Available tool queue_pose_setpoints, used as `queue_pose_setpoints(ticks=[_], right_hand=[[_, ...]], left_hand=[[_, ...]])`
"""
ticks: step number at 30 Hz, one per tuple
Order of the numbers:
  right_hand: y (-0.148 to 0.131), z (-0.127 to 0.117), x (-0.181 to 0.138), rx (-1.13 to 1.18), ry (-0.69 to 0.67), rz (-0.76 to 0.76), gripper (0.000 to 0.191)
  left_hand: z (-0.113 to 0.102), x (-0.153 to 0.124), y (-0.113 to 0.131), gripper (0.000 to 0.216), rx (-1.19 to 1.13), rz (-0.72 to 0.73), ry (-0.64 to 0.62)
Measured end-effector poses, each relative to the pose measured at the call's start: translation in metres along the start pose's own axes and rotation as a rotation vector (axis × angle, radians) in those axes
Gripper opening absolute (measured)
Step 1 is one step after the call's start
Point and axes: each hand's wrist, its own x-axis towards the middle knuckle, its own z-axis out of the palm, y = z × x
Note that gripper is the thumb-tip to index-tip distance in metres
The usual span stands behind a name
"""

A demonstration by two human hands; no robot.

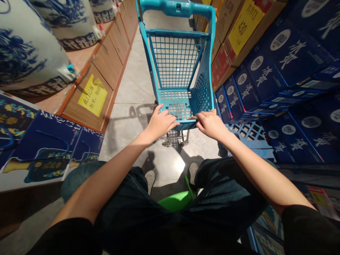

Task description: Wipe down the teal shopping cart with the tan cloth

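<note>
A blue plastic shopping cart stands in front of me, its grid basket facing up toward me. My left hand grips the near edge of the basket, thumb on my side and fingers over the rim. On the right part of that same edge lies my right hand, fingers curled. Bits of a tan, cloth-like piece show at both sides of the right hand, pressed against the rim; most of it is hidden under the palm and fingers.
Blue printed boxes are stacked on the right, by a blue crate. To the left, blue-and-white ceramic jars stand on a wooden cabinet, with gift bags nearer. A green object lies below me, between my legs.
</note>
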Motion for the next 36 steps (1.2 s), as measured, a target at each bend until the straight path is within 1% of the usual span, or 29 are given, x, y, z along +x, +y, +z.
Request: queue_pose_setpoints(ticks=[2, 5, 7, 8, 10, 12, 15, 18, 21, 25, 28, 31, 34, 36], right_hand=[[-0.008, 0.015, 0.003, 0.054, 0.073, -0.059, 0.04], [-0.03, 0.041, 0.008, 0.163, 0.227, -0.146, 0.055], [-0.043, 0.05, 0.012, 0.2, 0.278, -0.186, 0.058], [-0.047, 0.05, 0.013, 0.203, 0.277, -0.209, 0.058], [-0.048, 0.043, 0.013, 0.182, 0.238, -0.261, 0.055], [-0.04, 0.029, 0.01, 0.133, 0.186, -0.277, 0.051], [-0.02, 0.004, 0.002, 0.034, 0.091, -0.187, 0.042], [-0.006, -0.008, -0.003, -0.021, 0.015, -0.099, 0.033], [-0.007, -0.002, 0.0, -0.016, 0.025, -0.116, 0.036], [-0.027, 0.02, 0.012, 0.072, 0.144, -0.231, 0.048], [-0.034, 0.025, 0.017, 0.128, 0.175, -0.303, 0.051], [-0.025, 0.016, 0.013, 0.118, 0.118, -0.322, 0.046], [-0.004, 0.003, 0.004, 0.13, 0.059, -0.279, 0.042], [0.012, -0.002, -0.002, 0.169, 0.02, -0.274, 0.046]], left_hand=[[0.002, 0.0, 0.001, 0.026, 0.028, -0.003, 0.013], [0.003, -0.001, 0.001, 0.025, 0.057, 0.0, 0.036], [0.002, -0.003, 0.0, 0.023, 0.076, 0.008, 0.037], [0.002, -0.003, -0.001, 0.022, 0.09, 0.016, 0.034], [0.0, -0.005, -0.002, 0.023, 0.119, 0.039, 0.033], [-0.001, -0.005, -0.004, 0.027, 0.139, 0.067, 0.042], [-0.002, -0.004, -0.005, 0.031, 0.142, 0.084, 0.043], [-0.002, -0.003, -0.005, 0.028, 0.115, 0.061, 0.021], [0.0, -0.002, -0.005, 0.026, 0.077, 0.027, 0.014], [0.0, -0.004, -0.007, 0.028, 0.066, 0.025, 0.024], [-0.001, -0.005, -0.011, 0.03, 0.084, 0.049, 0.027], [-0.005, -0.006, -0.014, 0.031, 0.099, 0.075, 0.017], [-0.008, -0.006, -0.016, 0.029, 0.075, 0.074, 0.007], [-0.009, -0.006, -0.015, 0.027, 0.044, 0.058, 0.003]])
